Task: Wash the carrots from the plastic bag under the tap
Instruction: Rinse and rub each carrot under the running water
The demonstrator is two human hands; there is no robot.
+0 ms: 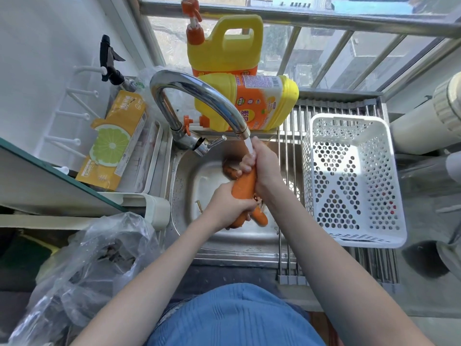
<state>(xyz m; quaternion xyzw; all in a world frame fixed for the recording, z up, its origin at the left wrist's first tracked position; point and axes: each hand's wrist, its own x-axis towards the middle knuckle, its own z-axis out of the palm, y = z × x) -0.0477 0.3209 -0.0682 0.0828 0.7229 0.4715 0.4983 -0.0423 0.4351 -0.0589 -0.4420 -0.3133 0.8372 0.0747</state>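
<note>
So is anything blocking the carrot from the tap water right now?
Nothing visible. The carrot sits in the stream under the tap, gripped by the left hand and right hand.

Bright daylight pours in on us through the barred window (324,46).
We catch glare on the curved chrome tap (199,93); wide-angle edges bend, fingers (245,163) blur under water.

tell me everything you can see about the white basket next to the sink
The white basket looks like plastic: rectangular, open-topped, walls and floor pierced with round holes. It sits upright on the metal drying rack right of the sink, lit by the sun. Neither hand touches it, and no carrots show inside.
</note>
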